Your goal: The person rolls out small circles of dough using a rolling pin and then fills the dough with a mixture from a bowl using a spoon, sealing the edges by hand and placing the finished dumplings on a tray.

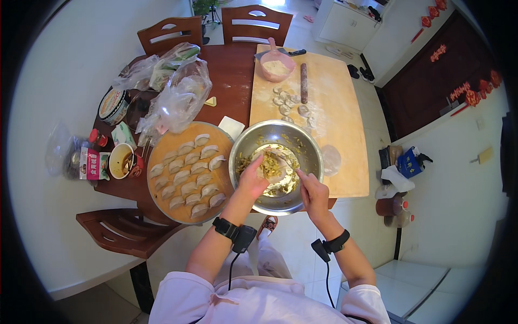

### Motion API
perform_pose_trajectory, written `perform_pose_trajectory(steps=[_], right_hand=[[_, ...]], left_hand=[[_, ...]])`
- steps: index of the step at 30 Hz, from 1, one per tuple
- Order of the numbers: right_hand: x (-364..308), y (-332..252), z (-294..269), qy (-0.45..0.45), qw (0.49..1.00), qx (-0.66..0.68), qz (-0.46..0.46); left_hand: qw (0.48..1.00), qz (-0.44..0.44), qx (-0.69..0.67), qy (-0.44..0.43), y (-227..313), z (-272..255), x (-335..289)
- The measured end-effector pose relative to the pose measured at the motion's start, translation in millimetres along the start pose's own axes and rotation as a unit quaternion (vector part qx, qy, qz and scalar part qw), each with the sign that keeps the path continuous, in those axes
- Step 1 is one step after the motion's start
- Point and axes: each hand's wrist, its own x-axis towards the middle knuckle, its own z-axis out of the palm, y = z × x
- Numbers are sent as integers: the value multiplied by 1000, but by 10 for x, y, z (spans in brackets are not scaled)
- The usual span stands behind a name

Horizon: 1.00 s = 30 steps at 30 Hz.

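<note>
A wide steel bowl (314, 141) with chopped green-yellow filling (245, 162) stands in front of me. Over it, my left hand (253, 179) holds what looks like a pale round dumpling wrapper (279, 174) bearing some filling; glare blurs its edges. My right hand (314, 194) is at the bowl's right rim, fingers curled and index finger pointing inward. Whatever it grips, if anything, is too unclear to name. Left of the bowl, a round wooden board (156, 194) carries rows of folded dumplings (189, 187).
A floured board (348, 124) on the right holds small dough pieces (284, 109), a rolling pin (304, 83), a flat wrapper (331, 160) and a pink flour scoop (277, 76). A knife (297, 53) lies behind. Plastic bags (181, 97) and a paper cup (123, 161) crowd the left.
</note>
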Motion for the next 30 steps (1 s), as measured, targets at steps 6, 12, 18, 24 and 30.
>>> perform_pose_trajectory(steps=[6,12,18,24,30], right_hand=[[20,57,97,11,998,-35,-42],[-45,67,113,-36,995,-36,-86],[-33,35,48,6,998,-2,-60],[-2,-28,-40,22,993,-39,-107],[-32,-67,-201,7,987,-74,-143]], left_hand=[[998,2,66,22,68,-54,-31],[994,-20,-86,-66,125,-68,-54],[980,59,185,-50,127,-153,22],[993,-60,-102,8,321,288,-196],[992,-79,-92,-20,547,640,-380]])
